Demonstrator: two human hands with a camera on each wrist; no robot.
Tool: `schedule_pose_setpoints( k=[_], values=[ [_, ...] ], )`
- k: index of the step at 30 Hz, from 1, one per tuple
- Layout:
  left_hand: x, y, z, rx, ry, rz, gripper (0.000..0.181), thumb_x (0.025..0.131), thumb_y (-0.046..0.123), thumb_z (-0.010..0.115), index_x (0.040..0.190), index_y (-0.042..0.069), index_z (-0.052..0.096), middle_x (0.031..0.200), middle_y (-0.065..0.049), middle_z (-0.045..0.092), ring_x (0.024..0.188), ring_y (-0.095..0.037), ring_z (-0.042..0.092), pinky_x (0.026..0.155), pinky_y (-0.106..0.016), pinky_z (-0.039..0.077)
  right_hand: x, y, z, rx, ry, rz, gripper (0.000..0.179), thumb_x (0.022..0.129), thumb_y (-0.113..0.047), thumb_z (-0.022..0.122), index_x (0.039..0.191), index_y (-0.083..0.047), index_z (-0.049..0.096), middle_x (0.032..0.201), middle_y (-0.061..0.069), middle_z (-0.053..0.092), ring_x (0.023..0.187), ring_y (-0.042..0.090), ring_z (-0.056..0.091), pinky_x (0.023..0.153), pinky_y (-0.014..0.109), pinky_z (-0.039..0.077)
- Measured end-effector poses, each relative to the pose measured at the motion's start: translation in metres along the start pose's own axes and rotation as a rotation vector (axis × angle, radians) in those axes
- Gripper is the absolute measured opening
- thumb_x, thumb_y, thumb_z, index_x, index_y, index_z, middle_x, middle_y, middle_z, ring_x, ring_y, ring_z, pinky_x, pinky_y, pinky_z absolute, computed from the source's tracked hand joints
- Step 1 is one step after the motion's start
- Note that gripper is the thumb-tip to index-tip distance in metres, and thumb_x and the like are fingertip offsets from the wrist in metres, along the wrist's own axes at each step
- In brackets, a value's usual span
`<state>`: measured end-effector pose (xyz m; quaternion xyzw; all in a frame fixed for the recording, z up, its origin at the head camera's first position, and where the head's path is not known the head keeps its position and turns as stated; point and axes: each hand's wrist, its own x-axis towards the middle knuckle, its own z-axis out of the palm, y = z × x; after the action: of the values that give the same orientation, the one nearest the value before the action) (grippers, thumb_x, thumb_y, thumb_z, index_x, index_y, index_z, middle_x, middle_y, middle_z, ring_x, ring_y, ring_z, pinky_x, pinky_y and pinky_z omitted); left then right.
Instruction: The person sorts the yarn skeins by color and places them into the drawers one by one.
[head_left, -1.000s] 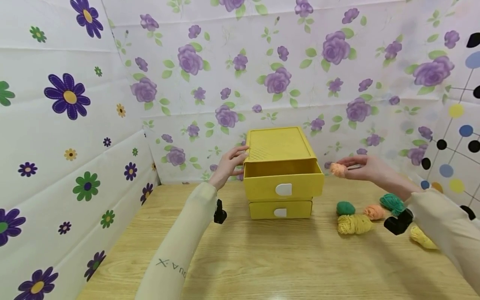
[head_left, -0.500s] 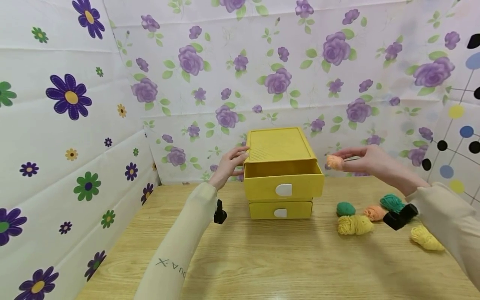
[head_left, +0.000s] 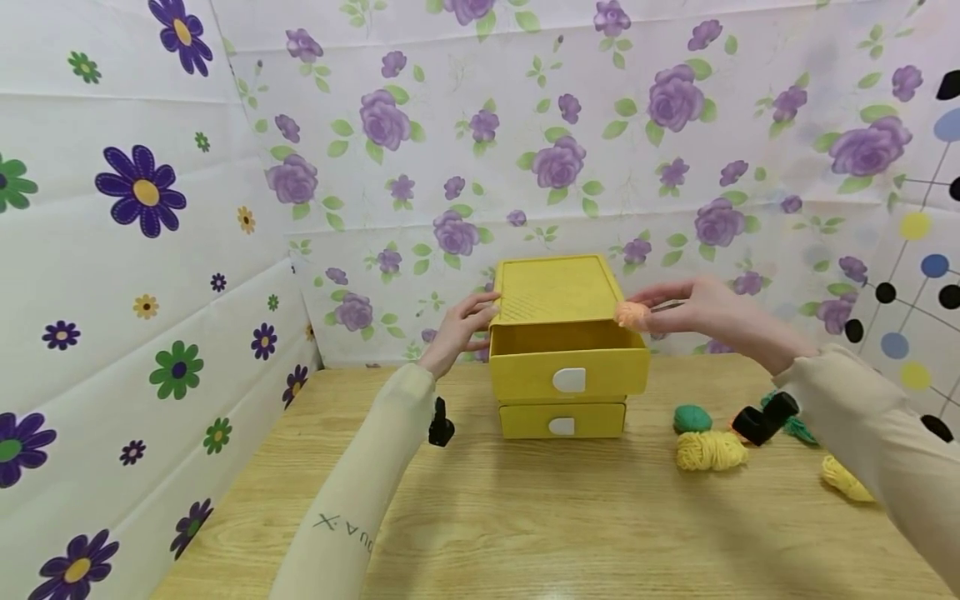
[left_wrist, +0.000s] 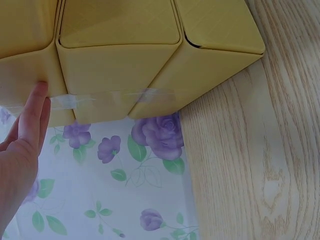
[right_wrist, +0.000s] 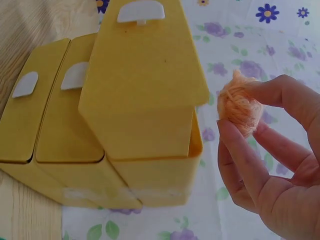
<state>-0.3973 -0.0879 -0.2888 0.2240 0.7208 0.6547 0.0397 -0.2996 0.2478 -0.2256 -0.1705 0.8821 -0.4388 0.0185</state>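
Note:
A small peach ball of yarn (head_left: 631, 316) is pinched between the thumb and fingers of my right hand (head_left: 716, 321), close to the right rim of the pulled-out top drawer (head_left: 525, 377). In the right wrist view the yarn ball (right_wrist: 239, 106) shows just beside that drawer's edge. The yellow drawer unit (head_left: 558, 287) has white tab handles, and its top drawer's visible inside is bare. My left hand (head_left: 457, 336) rests against the unit's left side with extended fingers; the left wrist view shows fingertips (left_wrist: 40, 91) touching the yellow side wall.
On the wooden table (head_left: 525, 525), right of the unit, lie a green yarn ball (head_left: 692, 418), a yellow skein (head_left: 711, 451) and another yellow skein (head_left: 847, 478). More teal yarn (head_left: 799, 430) is partly hidden behind the right wrist's black mount (head_left: 765, 419). A floral cloth wall (head_left: 420, 292) stands behind.
My right hand has carried the peach yarn ball leftward and slightly up to the open drawer's right rim. The left hand and the drawer unit have stayed in place.

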Motion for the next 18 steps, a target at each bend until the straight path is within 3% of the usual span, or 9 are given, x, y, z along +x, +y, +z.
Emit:
schedule_pose_setpoints(
  k=[7,14,18],
  values=[
    [-0.011,0.017,0.004,0.009,-0.027,-0.014,0.044,0.096,0.018,0.048,0.137,0.005,0.039,0.126,-0.017,0.042,0.098,-0.028,0.049,0.081,-0.045,0.045,0.014,-0.014,0.020,-0.027,0.024,-0.009,0.048,0.073,-0.044,0.073,0.114,-0.020,0.064,0.116,0.002,0.056,0.096,0.022,0.053,0.071,0.039,0.045],
    [-0.012,0.018,0.006,0.008,-0.026,-0.011,0.044,0.096,0.018,0.047,0.137,0.004,0.038,0.124,-0.017,0.043,0.098,-0.028,0.050,0.081,-0.046,0.045,0.027,-0.023,0.036,0.019,-0.055,-0.078,0.046,0.077,-0.035,0.073,0.115,-0.012,0.063,0.124,0.008,0.051,0.108,0.026,0.046,0.085,0.043,0.040],
    [-0.011,0.017,0.005,0.007,-0.023,-0.016,0.044,0.096,0.018,0.047,0.137,0.004,0.038,0.124,-0.017,0.043,0.099,-0.028,0.049,0.081,-0.044,0.045,0.034,-0.030,0.046,0.025,-0.059,-0.099,0.044,0.076,-0.034,0.073,0.113,-0.012,0.065,0.124,0.008,0.051,0.108,0.026,0.046,0.084,0.043,0.041]
  ],
)
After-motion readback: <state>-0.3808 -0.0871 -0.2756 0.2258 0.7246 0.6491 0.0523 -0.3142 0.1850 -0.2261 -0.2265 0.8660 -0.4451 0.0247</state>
